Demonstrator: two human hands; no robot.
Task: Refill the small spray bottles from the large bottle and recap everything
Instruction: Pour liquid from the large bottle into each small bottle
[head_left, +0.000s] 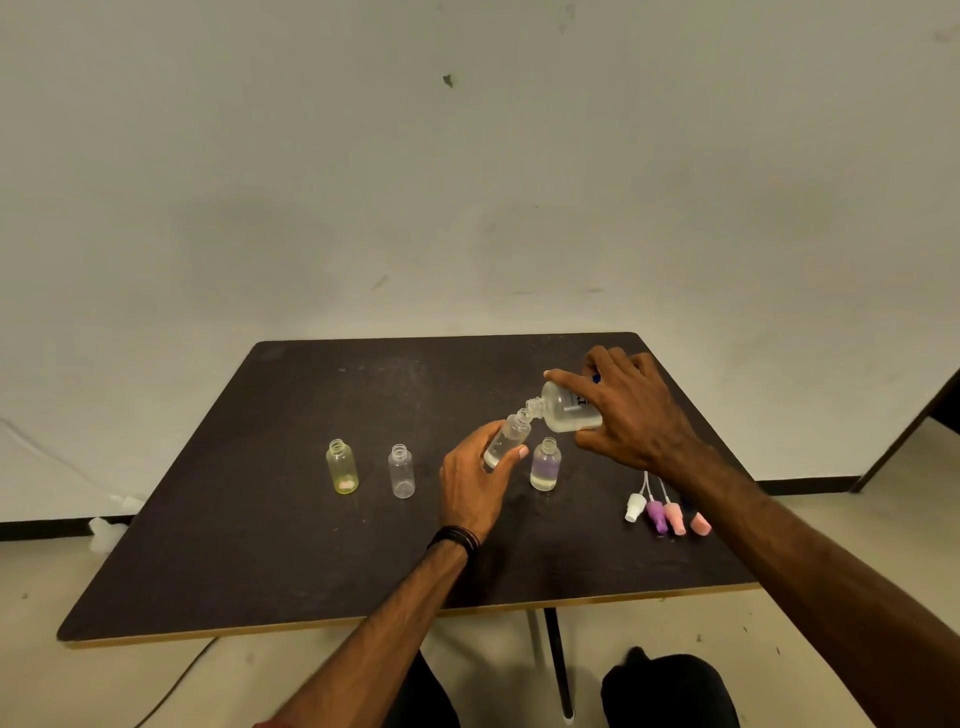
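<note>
My right hand (631, 410) grips the large clear bottle (563, 413), tipped on its side with its open neck pointing left. Its mouth meets the mouth of a small clear bottle (506, 439) that my left hand (475, 480) holds tilted above the table. Three other uncapped small bottles stand upright: a purple-tinted one (545, 465) just right of my left hand, a clear one (401, 471) and a yellow-tinted one (342, 466) to the left. Several spray caps (667, 512), white, purple and pink, lie under my right forearm.
The dark table (291, 545) has a light front edge and stands against a pale wall. A table leg (558, 665) drops below the front edge. My knees show at the bottom. A dark board leans at the far right.
</note>
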